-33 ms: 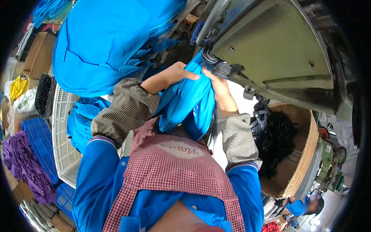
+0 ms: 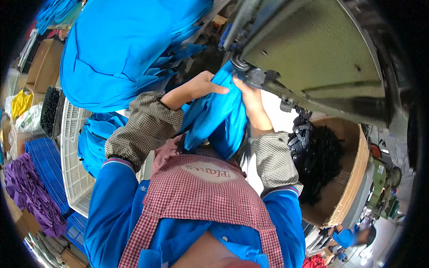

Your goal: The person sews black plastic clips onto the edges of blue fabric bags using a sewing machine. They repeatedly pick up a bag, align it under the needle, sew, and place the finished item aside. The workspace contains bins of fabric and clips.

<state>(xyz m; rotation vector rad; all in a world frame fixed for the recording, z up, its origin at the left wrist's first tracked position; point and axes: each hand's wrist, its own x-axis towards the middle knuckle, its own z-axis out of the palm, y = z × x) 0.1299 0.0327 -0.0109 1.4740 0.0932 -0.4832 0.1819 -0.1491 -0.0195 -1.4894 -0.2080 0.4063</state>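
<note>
A bright blue fabric piece (image 2: pixel 218 117) hangs in folds in front of my apron. Its upper edge runs up to the round metal parts under the head of a green sewing machine (image 2: pixel 319 53). My left hand (image 2: pixel 204 85) grips the fabric from the left, thumb on top. Close by, my right hand (image 2: pixel 251 100) pinches its right edge just below the machine's metal parts. The machine head hides the point where fabric and machine meet.
A pile of blue fabric bags (image 2: pixel 120 49) lies at the upper left, above a white plastic basket (image 2: pixel 73 152) with more blue pieces. On the right stands a cardboard box (image 2: pixel 353 178) of black straps or parts (image 2: pixel 319 161). Purple fabric (image 2: pixel 31 192) sits far left. Another person (image 2: pixel 353 236) is at lower right.
The lower folds of the blue fabric have shifted a little and hang slightly differently. Both hands keep their hold in nearly the same place.
</note>
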